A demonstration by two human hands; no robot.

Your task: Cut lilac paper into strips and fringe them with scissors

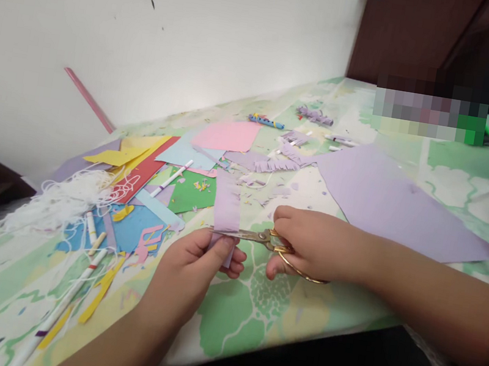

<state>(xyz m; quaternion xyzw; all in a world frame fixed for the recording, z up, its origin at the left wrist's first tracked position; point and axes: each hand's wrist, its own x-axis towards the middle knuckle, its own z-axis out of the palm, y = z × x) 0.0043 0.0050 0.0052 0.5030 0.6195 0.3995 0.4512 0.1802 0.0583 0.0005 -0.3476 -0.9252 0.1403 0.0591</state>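
Between the thumb and fingers of my left hand [201,266] is the lower end of a purple paper strip [228,205], which stands up away from me. Small cuts show along the strip's right edge. My right hand [304,242] is wrapped round the gold handles of a pair of scissors [264,236]. The blades point left and lie across the strip just above my left thumb. Whether they are fully closed on the paper I cannot tell. Past the strip lie fringed purple pieces [277,165] and small scraps.
A large purple sheet [391,197] spreads to the right. Left are tangled white string [70,199], markers [89,267], yellow paper [130,156], a green sheet [194,192] and blue foam-like sheets [135,230]. A pink sheet [226,135] lies farther back, before the white wall [204,28].
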